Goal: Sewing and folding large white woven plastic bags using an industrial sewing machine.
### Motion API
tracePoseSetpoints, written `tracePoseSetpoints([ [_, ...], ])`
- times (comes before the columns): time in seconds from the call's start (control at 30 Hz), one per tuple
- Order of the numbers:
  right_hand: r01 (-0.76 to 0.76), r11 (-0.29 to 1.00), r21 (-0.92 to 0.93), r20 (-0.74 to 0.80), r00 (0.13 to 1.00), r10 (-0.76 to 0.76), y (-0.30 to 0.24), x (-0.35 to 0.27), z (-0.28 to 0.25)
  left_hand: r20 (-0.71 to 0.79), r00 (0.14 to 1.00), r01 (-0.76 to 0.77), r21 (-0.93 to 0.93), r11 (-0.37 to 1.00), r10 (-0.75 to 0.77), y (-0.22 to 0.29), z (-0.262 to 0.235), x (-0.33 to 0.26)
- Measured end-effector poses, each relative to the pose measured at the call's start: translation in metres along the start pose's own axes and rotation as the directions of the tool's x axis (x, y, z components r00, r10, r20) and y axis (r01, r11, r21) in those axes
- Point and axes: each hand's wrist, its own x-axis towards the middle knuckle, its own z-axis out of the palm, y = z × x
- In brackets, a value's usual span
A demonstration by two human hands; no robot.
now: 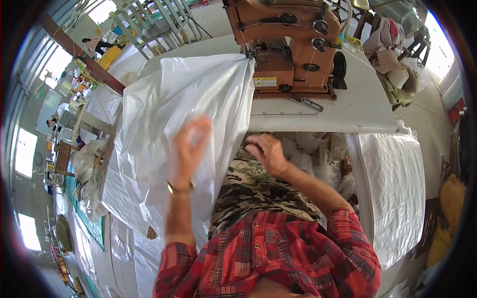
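A brown industrial sewing machine [298,54] stands on the pale table. A large white plastic sheet [164,104] drapes over the table's left part, its upper right corner at the machine's needle area. My left hand [191,146], smeared by motion, is over the sheet; its finger pose is unclear. A gold-coloured band [180,187] circles that wrist. My right hand [269,154] is beside the sheet's right edge, just below the table's front edge, with curled fingers. Whether it pinches anything is hidden. Small thread snips [307,102] lie in front of the machine.
A stack of folded white sheets [392,193] hangs or lies at my right. Cloths and a cap [392,67] are heaped beyond the table's right end. A brown post [82,54] rises at the far left. Grey metal frames [149,25] stand behind, and another person [94,45] is far off.
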Motion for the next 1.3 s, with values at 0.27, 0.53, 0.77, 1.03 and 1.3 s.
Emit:
tracePoseSetpoints([
  [0.27,-0.452,0.749,0.484,0.506,0.843,0.181,-0.013,-0.011,0.111,0.697,0.704,0.303,-0.127,0.945,-0.132,0.028,0.074,-0.155],
  [0.53,-0.201,0.526,0.827,0.188,0.979,0.079,-0.177,0.093,0.074,0.36,0.714,0.684,-0.544,0.487,-0.601,-0.063,0.066,-0.287],
  [0.77,0.104,0.569,0.816,0.038,0.972,-0.232,-0.162,0.12,0.026,-0.723,0.439,0.831,0.101,0.547,-0.533,-0.102,-0.057,-0.305],
  [1.03,-0.138,0.806,0.576,0.007,0.986,0.164,-0.068,0.07,0.095,-0.719,0.214,0.579,0.638,0.507,0.661,0.066,-0.18,-0.096],
  [1.3,-0.434,0.896,0.092,0.497,0.8,0.337,-0.014,0.051,0.174,-0.351,-0.04,-0.005,0.936,0.351,0.936,0.176,-0.298,0.057],
])
